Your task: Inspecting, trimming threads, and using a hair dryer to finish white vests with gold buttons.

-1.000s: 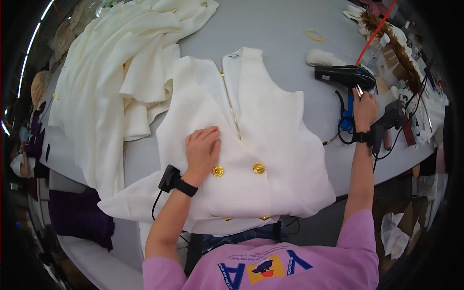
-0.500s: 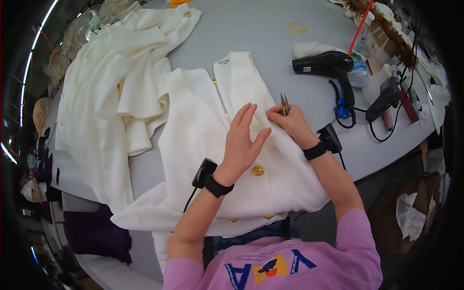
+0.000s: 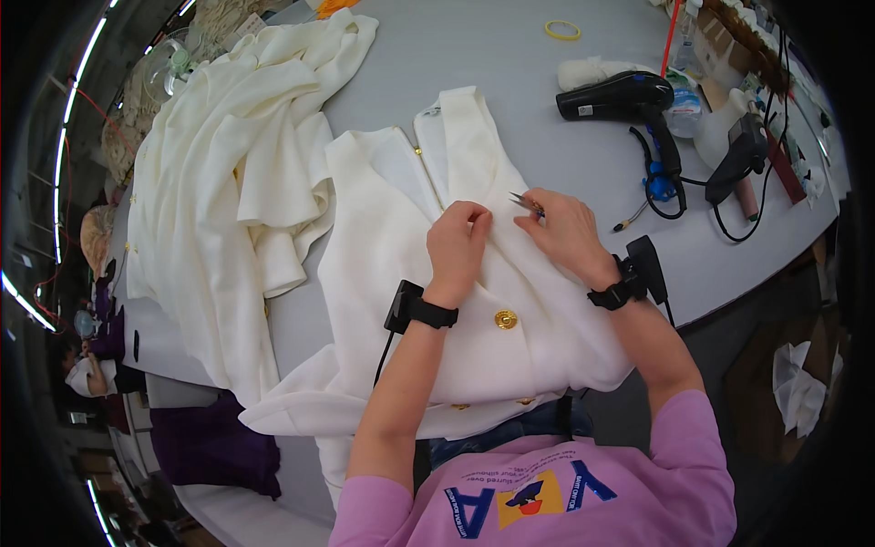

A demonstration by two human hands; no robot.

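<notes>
The white sleeveless cloth garment (image 3: 547,287) is showing a soft, matt surface, while its round, gold-coloured metal-looking button (image 3: 506,319) is gleaming with a raised pattern. The small, pointed, metal-bladed snips (image 3: 524,201) are looking smooth. The black, pistol-shaped plastic hair dryer (image 3: 616,97) is catching light on its glossy shell. The broad pale-grey worktop (image 3: 447,50) is appearing smooth and matt; the dark purple draped cloth (image 3: 214,447) is looking dull.

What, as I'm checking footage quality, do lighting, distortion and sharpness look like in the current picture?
Head view: fisheye distortion bows the edge of the table, and corners go black; head view: a light tube at left glares white; head view: soft shading marks folds in the sleeveless white garment, while the snips show little fine detail.
</notes>
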